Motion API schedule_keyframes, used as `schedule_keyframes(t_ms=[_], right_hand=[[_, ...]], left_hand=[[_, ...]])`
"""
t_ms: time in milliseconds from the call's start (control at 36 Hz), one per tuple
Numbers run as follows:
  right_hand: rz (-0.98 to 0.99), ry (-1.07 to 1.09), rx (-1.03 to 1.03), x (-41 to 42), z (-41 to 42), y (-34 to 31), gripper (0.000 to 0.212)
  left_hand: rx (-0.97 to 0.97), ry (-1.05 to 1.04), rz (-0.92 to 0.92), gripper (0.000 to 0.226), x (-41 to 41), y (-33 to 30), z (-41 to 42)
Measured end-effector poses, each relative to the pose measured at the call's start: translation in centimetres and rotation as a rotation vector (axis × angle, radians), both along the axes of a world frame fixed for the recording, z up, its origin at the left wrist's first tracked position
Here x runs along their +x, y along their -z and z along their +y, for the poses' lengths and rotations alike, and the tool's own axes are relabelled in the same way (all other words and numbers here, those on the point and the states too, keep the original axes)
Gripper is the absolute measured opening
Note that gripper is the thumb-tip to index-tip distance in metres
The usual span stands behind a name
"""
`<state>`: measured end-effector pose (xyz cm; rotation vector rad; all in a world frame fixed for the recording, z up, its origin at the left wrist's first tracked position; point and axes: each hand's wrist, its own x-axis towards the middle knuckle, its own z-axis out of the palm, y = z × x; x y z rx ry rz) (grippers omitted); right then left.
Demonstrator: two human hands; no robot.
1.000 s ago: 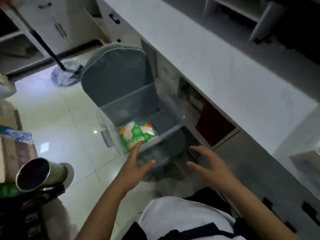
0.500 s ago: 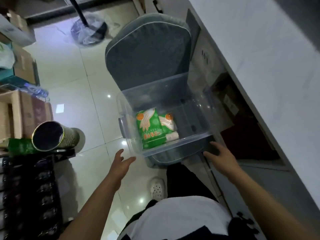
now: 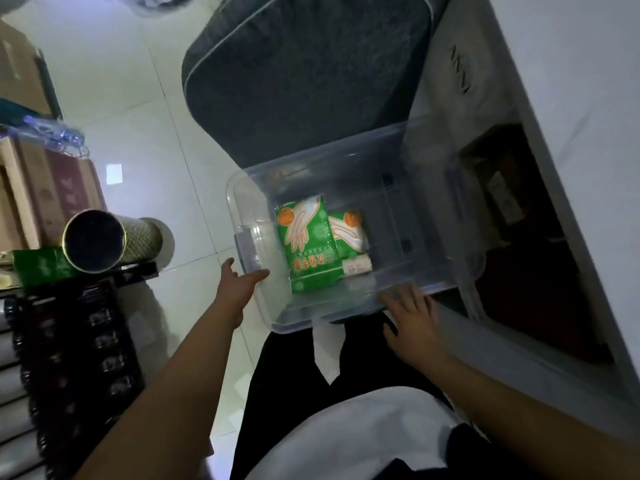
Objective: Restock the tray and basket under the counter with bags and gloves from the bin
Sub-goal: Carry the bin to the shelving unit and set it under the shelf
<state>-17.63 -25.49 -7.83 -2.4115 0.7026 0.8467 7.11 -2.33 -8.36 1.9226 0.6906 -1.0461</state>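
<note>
a dim room seen from above. glossy white floor tiles [image 3: 138,140] catch small bright reflections of light. a dark grey cushioned chair [image 3: 298,74] stands by a pale counter [image 3: 571,98] running along the right, with a shadowed open compartment [image 3: 526,244] beneath it. cardboard boxes [image 3: 41,195] and a patterned tube [image 3: 114,240] crowd the left edge.

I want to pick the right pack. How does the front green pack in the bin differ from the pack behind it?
The front pack shows its whole face, with a green ground and a printed glove; the back pack is half hidden behind it and looks mostly white. The front pack reaches nearer the person; the back pack sits further right, beside a small white roll. Both carry an orange circle and lie inside the clear bin.
</note>
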Motion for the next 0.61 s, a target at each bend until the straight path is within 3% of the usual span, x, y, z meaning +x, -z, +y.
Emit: schedule_keyframes(t_ms=[139,278,389,500,611], right_hand=[[0.059,0.003,-0.027,0.3,-0.4,-0.5,0.067],[-0.006,0.329,-0.079,1.5,-0.6,-1.8,0.051],[-0.198,0.599,-0.188,3.9,-3.8,-3.0,0.045],[-0.190,0.819,-0.090,6.2,-9.0,-2.8,0.058],[-0.015,0.946,0.034,8.6,-14.1,-0.3,0.083]], left_hand=[[-0.025,-0.037,-0.005,0.099,3.1,1.5,-1.5],[0.009,-0.028,-0.023,0.090,4.4,1.8,-0.9],[0.139,0.120,-0.220,0.074,3.9,1.0,-0.8],[0.150,0.143,-0.270,0.066,3.5,0.5,-0.7],[0.168,0.131,-0.282,0.062,4.1,0.3,-0.4]])
